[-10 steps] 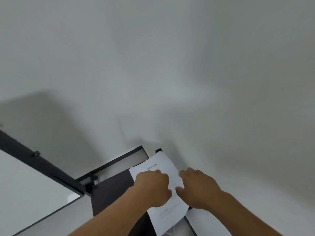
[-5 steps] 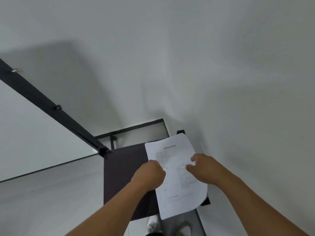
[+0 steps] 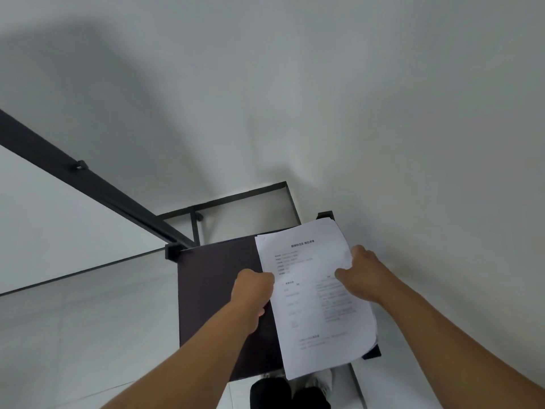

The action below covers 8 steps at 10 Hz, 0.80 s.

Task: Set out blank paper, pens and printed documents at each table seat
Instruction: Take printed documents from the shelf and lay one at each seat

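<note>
Since half a second ago your view has dropped slightly, while both hands keep their hold on the white printed document stack. Your left hand pinches its left edge with curled fingers and your right hand grips the right edge, holding it above the right side of the dark brown square tabletop. That tabletop's left half lies bare, and the black metal frame runs off toward the upper left along the pale wall.

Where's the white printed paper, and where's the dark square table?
white printed paper stack (image 3: 312, 302), head view, middle of the top sheet.
dark square tabletop (image 3: 212, 296), head view, bare left part.
</note>
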Tool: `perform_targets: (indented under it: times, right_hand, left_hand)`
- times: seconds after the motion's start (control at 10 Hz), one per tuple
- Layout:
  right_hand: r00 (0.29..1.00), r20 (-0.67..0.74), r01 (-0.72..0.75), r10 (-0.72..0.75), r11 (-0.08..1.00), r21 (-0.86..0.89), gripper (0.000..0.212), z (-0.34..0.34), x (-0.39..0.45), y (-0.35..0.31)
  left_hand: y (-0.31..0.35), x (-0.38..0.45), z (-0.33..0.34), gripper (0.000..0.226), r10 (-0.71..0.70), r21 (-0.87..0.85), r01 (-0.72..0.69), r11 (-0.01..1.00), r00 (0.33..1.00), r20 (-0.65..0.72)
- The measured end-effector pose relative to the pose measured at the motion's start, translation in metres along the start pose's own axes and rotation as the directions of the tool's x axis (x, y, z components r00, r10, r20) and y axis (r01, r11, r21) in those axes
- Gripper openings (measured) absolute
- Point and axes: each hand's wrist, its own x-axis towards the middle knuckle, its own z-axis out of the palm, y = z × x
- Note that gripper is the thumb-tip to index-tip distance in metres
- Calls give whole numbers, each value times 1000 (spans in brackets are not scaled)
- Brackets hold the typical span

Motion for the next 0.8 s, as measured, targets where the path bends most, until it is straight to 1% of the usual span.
perform_targets:
  times: [0.1,0.2,0.3,0.4,0.5,0.6,0.7,0.8]
  right_hand:
    - [999,16,-45,44,996,77,55,3,8,2]
    - [997,31,-73,70,993,89,50,7,11,4]
    - [998,4,-68,68,995,78,48,8,11,6]
    - [997,-8,-71,72,993,89,35,9,13,5]
    - [997,-27,-74,78,986,148,29,12,13,4]
    - [995,-42,-72,87,959,274,25,17,11,5]
    - [995,-23,-79,95,924,375,24,22,5,5]
    - [997,-16,-63,76,915,398,25,24,-2,-1]
  left_hand:
    - [4,3,4,12,-5,-15,5,1000,1000,5]
    - [10,6,7,10,-11,-1,11,1000,1000,14]
    - [11,9,8,11,-13,-11,13,1000,1000,16]
    - [10,11,11,11,3,19,-4,1000,1000,13]
    - [11,14,19,14,14,123,-17,992,1000,22]
    - [7,26,28,40,31,217,-26,976,999,-21]
    - [6,20,31,50,86,240,-85,967,996,7]
    - [5,14,28,46,109,232,-120,965,992,62]
